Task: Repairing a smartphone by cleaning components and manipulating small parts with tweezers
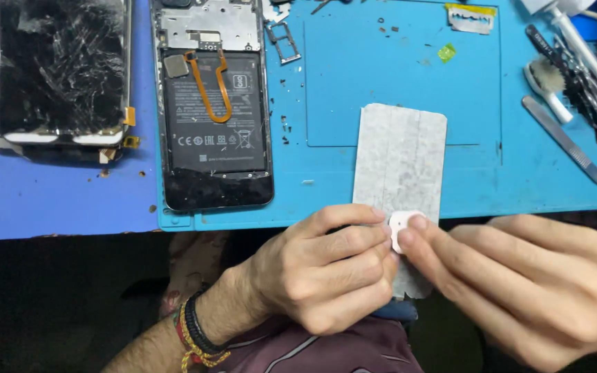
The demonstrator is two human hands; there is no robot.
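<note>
My left hand [319,269] and my right hand [519,283] meet at the mat's near edge. Both pinch a grey-white rectangular sheet [402,152] the size of a phone. A small white round tab [402,224] sits at its lower end, between my fingertips. The sheet's bottom end is hidden behind my fingers. To the left lies an opened phone [212,103] with its battery and an orange flex cable showing. Further left lies a shattered black screen panel [60,69].
A light blue work mat [395,69] lies on a darker blue surface [50,200]. Tweezers, a brush and several metal tools [575,83] lie at the right. A razor blade [471,18], a small green scrap [446,52] and a card tray [283,40] lie near the top.
</note>
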